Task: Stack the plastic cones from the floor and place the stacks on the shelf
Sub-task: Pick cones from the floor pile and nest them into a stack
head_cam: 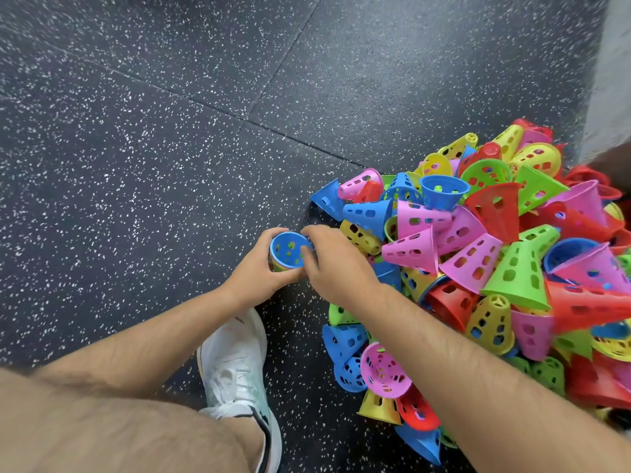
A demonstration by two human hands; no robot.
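Note:
A big heap of perforated plastic cones (495, 261) in pink, blue, yellow, green and red lies on the floor at the right. My left hand (263, 268) grips a small stack of cones (288, 250), mouth up, with a blue cone on top and other colours showing through its holes. My right hand (336, 261) reaches over from the right, and its fingertips pinch the blue cone's rim. The stack's lower part is hidden by my fingers. No shelf is in view.
The floor (153, 138) is dark speckled rubber tile with seams. My white sneaker (235, 367) and bare knee sit at the bottom left. A pale wall (611, 63) rises at the top right, behind the heap.

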